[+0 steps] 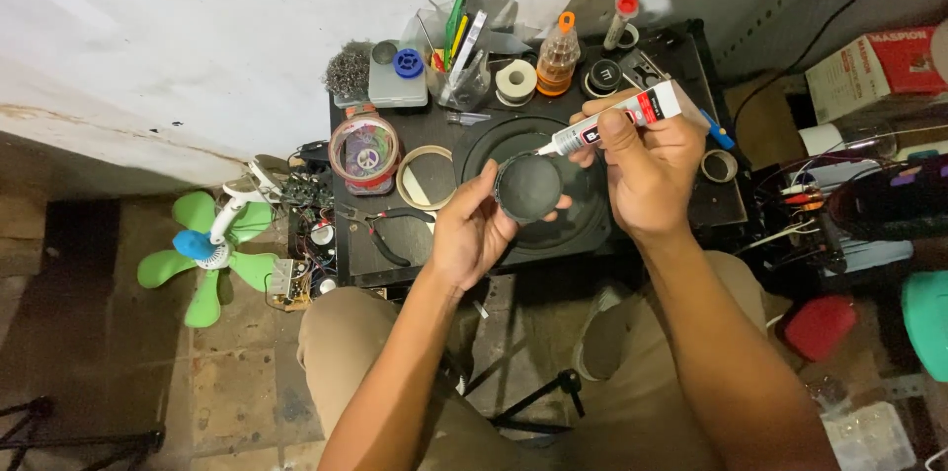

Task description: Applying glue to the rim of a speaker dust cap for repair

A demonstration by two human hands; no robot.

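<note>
Two hands are raised over the black table [691, 204]. A dark round cap [528, 188] is pinched in the left hand [472, 229], tilted up; the glue tube [617, 117] is clamped in the right hand [644, 175], nozzle apparently touching the cap's rim at 12 o'clock.

A small black worktable [681, 46] stands against the white wall, crowded — a round clear box [364, 152] of coloured bits, a pale ring [426, 178], black pliers [387, 231], a white tape roll [515, 81], an amber bottle [557, 58] with an orange cap. On the floor to the left lies a green fan [209, 248] — beside it, bare circuit boards [304, 193]. A red pouch [820, 326] sits at right.
</note>
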